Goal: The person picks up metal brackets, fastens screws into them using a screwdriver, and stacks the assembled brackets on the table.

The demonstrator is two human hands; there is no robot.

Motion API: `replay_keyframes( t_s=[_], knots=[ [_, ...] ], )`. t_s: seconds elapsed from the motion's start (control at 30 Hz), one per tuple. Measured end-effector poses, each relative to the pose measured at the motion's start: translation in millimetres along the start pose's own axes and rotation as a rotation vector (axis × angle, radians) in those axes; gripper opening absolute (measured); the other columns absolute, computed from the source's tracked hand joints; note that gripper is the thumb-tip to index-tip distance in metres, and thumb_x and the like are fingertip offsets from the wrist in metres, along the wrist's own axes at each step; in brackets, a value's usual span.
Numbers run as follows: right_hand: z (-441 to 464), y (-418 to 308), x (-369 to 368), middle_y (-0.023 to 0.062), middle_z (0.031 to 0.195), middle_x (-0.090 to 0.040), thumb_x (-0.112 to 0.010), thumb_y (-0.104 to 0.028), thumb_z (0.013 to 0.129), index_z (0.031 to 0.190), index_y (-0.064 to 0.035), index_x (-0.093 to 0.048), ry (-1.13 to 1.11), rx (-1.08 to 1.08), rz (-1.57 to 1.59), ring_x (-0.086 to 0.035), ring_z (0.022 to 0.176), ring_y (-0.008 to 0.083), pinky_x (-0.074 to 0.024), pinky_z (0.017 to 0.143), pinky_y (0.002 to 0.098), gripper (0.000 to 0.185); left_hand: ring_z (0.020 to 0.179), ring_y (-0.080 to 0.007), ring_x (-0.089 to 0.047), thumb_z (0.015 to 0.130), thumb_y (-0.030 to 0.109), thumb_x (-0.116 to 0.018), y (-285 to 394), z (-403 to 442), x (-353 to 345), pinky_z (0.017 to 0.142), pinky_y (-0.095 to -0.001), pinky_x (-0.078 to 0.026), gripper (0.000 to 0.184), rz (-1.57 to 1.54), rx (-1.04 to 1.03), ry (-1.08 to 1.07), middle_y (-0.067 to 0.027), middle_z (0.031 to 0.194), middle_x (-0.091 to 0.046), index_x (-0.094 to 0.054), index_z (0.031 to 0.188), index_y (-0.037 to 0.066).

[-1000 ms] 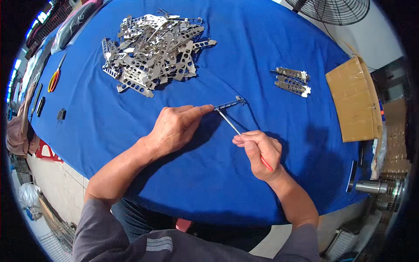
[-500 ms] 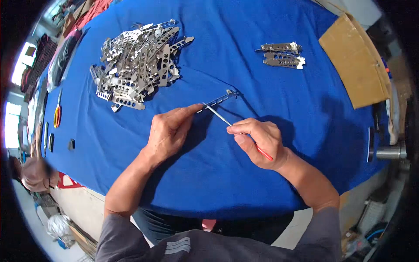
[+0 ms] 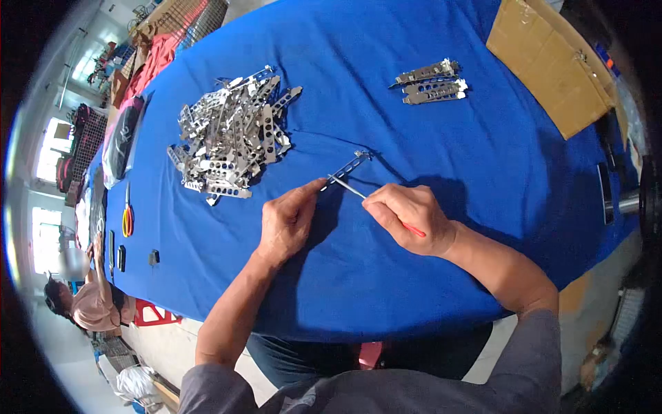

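Observation:
My left hand [image 3: 286, 219] pinches the near end of a slim metal bracket [image 3: 350, 165] with a row of holes, tilted up to the right over the blue cloth. In my right hand [image 3: 414, 217] is a screwdriver [image 3: 350, 187] with a red handle, and its thin shaft meets the bracket close to my left fingertips. Behind and to the left lies a large heap of metal brackets [image 3: 234, 134]. Several more brackets [image 3: 434, 91] are laid side by side at the back right.
Scissors [image 3: 128, 214] with red and yellow handles lie at the left, near small black items [image 3: 121, 259] and a black block [image 3: 154, 257]. A cardboard box [image 3: 552, 65] stands back right. Another person [image 3: 96, 303] is at the far left edge.
The view has turned, so the heap, box and scissors appear shifted. Both hands keep hold of the bracket and screwdriver, and the other person now shows more at the left.

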State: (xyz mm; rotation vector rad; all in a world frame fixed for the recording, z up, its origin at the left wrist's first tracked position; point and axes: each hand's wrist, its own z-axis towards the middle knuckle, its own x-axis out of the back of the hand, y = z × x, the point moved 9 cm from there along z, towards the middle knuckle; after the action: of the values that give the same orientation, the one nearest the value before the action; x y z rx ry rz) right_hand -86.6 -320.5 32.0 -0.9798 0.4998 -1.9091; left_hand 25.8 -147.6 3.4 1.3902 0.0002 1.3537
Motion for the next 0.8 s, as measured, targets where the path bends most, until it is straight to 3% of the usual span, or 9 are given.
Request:
replay_keyframes(
  t_s=[0.03, 0.07, 0.17, 0.2, 0.47, 0.57, 0.67, 0.77, 0.8],
  knots=[
    [-2.9, 0.6, -0.5, 0.0131, 0.079, -0.069, -0.066, -0.008, 0.101, 0.090, 0.0010, -0.064, -0.013, 0.007, -0.017, -0.072, 0.065, 0.0282, -0.0552, 0.057, 0.0379, 0.014, 0.067, -0.0099, -0.059, 0.100, -0.001, -0.063, 1.1, -0.2, 0.2, 0.063, -0.0280, -0.049, 0.030, -0.005, -0.023, 0.008, -0.0092, 0.078, -0.067, -0.074, 0.128, 0.002],
    [-3.6, -0.1, -1.6, 0.0129, 0.076, -0.067, -0.067, -0.009, 0.101, 0.090, -0.0002, -0.063, -0.025, 0.014, -0.034, -0.070, 0.063, 0.0297, -0.0539, 0.055, 0.0396, 0.015, 0.068, -0.0108, -0.061, 0.101, 0.000, -0.063, -4.2, -1.4, -1.6, 0.064, -0.0289, -0.051, 0.030, -0.005, 0.043, -0.027, -0.0113, 0.081, -0.069, -0.073, 0.128, 0.002],
    [0.7, -4.3, -2.3, 0.0138, 0.076, -0.066, -0.067, -0.009, 0.101, 0.088, -0.0006, -0.062, -0.015, 0.020, 0.061, -0.070, 0.064, 0.0308, -0.0539, 0.056, 0.0411, 0.017, 0.070, -0.0122, -0.065, 0.100, 0.000, -0.064, -0.3, 0.0, -1.1, 0.066, -0.0298, -0.053, 0.029, 0.020, -0.028, -0.008, -0.0137, 0.084, -0.072, -0.074, 0.128, 0.002],
    [0.6, -4.0, -1.9, 0.0139, 0.077, -0.066, -0.067, -0.009, 0.101, 0.087, -0.0007, -0.061, 0.000, 0.015, 0.048, -0.070, 0.065, 0.0311, -0.0539, 0.056, 0.0414, 0.017, 0.067, -0.0265, -0.072, 0.098, 0.001, -0.065, 3.3, 1.5, 0.9, 0.064, -0.0367, -0.056, 0.028, 0.036, 0.026, -0.019, -0.0175, 0.084, -0.073, -0.075, 0.124, 0.004],
    [-0.5, -7.2, 0.1, 0.0136, 0.076, -0.064, -0.065, -0.011, 0.103, 0.087, -0.0011, -0.060, 0.029, 0.064, 0.041, -0.068, 0.063, 0.0323, -0.0524, 0.056, 0.0431, 0.019, 0.068, -0.0268, -0.073, 0.097, 0.002, -0.066, 3.2, 0.7, 0.8, 0.064, -0.0366, -0.056, 0.029, 0.049, 0.018, -0.033, -0.0164, 0.081, -0.072, -0.074, 0.124, 0.005],
    [-2.0, 3.7, 3.5, 0.0135, 0.073, -0.061, -0.065, -0.010, 0.102, 0.085, -0.0016, -0.059, 0.056, -0.015, 0.027, -0.066, 0.061, 0.0317, -0.0508, 0.054, 0.0432, 0.019, 0.068, -0.0265, -0.073, 0.097, 0.002, -0.066, 3.8, 0.4, -0.9, 0.064, -0.0367, -0.056, 0.029, 0.039, 0.027, -0.033, -0.0158, 0.080, -0.072, -0.074, 0.125, 0.006],
    [-5.6, -0.7, -1.3, 0.0138, 0.072, -0.060, -0.064, -0.009, 0.102, 0.084, -0.0020, -0.057, -0.017, 0.037, -0.005, -0.065, 0.059, 0.0319, -0.0499, 0.054, 0.0435, 0.020, 0.067, -0.0256, -0.073, 0.097, 0.002, -0.066, 6.4, 2.4, -0.6, 0.063, -0.0366, -0.055, 0.028, 0.047, 0.018, -0.037, -0.0152, 0.080, -0.072, -0.074, 0.124, 0.006],
    [-3.1, -5.4, 5.4, 0.0136, 0.076, -0.068, -0.060, -0.007, 0.103, 0.088, 0.0023, -0.066, -0.031, 0.030, 0.024, -0.070, 0.062, 0.0270, -0.0545, 0.055, 0.0376, 0.019, 0.065, -0.0247, -0.072, 0.098, 0.002, -0.066, 3.6, 0.9, -1.1, 0.062, -0.0366, -0.055, 0.028, 0.051, 0.056, -0.051, -0.0152, 0.079, -0.071, -0.074, 0.124, 0.006],
    [-2.9, -5.9, 6.0, 0.0137, 0.074, -0.065, -0.061, -0.007, 0.103, 0.087, 0.0011, -0.063, -0.009, 0.042, 0.040, -0.068, 0.061, 0.0289, -0.0528, 0.055, 0.0397, 0.018, 0.065, -0.0244, -0.071, 0.098, 0.002, -0.066, 2.1, 0.9, -1.5, 0.062, -0.0366, -0.054, 0.028, 0.049, 0.072, -0.053, -0.0153, 0.079, -0.071, -0.074, 0.124, 0.006]
  ],
)
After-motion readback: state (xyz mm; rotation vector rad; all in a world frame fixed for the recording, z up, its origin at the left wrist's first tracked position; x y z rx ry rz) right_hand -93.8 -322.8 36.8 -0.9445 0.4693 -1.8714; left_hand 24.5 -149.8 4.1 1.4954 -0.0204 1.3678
